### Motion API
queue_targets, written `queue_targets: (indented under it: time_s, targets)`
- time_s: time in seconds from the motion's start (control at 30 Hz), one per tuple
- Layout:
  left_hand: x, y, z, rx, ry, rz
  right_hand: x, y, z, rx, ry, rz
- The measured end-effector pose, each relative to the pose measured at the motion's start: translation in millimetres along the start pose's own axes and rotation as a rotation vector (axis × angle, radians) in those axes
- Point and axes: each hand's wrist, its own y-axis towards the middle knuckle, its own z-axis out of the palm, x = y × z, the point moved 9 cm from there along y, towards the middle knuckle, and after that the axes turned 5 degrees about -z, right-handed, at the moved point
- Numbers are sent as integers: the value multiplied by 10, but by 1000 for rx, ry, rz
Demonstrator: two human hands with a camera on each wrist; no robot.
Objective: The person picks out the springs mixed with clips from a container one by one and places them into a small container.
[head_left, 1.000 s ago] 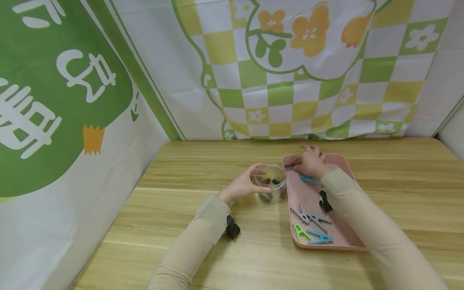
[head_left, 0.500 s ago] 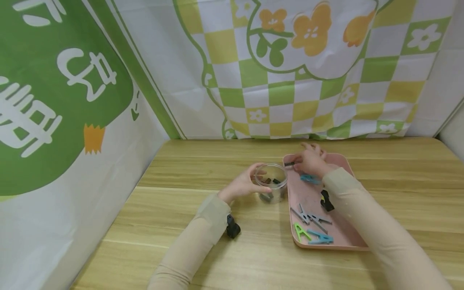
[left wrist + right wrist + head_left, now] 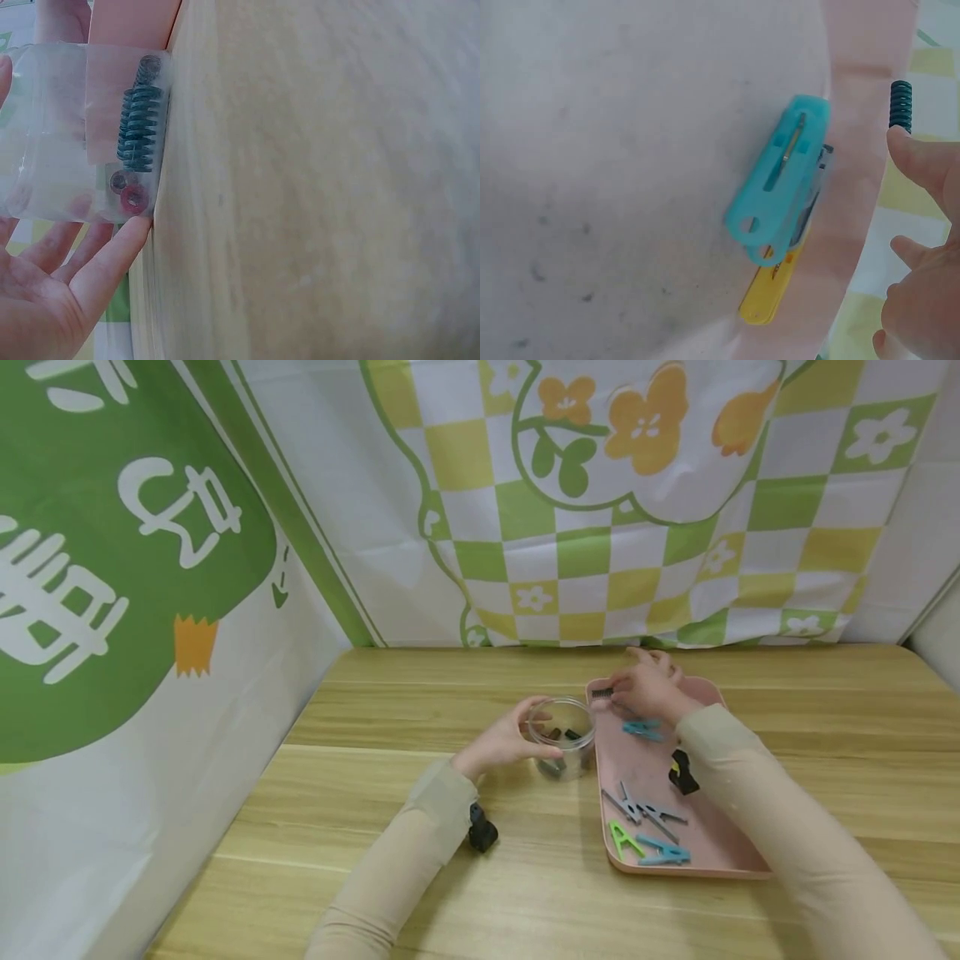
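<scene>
Backdrop: checked green-and-yellow flower cloth behind a wooden table.
Right hand: fingertips pinching a dark coil spring, held just above the far corner of the pink tray.
Spring, close up: ridged teal coil sticking out past the fingertip.
Handling: looks light, stiff steel, small and prone to roll or ping away; best pinched across the coils at mid-length.
Left hand: fingers curled round the clear jar, steadying it on the table beside the tray.
Jar contents: another spring and small washers.
Tray: turquoise clip, more clips nearer the front.
</scene>
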Motion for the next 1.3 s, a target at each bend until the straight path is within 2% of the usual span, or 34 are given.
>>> queue_targets:
  time_s: [0.37,0.8,1.03,1.3]
  targets:
    - [-5,-8,15,-2,14,2,-46,-76,-134,-39,53,-19]
    - [-26,-15,1,7,4,1,70,-211,-315,-30,51,-55]
    - [222,198,-7,-5,-1,-9,157,-261,-413,-68,45,-97]
    - [259,210,-11,-31,-1,0,339,-326,-473,-102,82,-165]
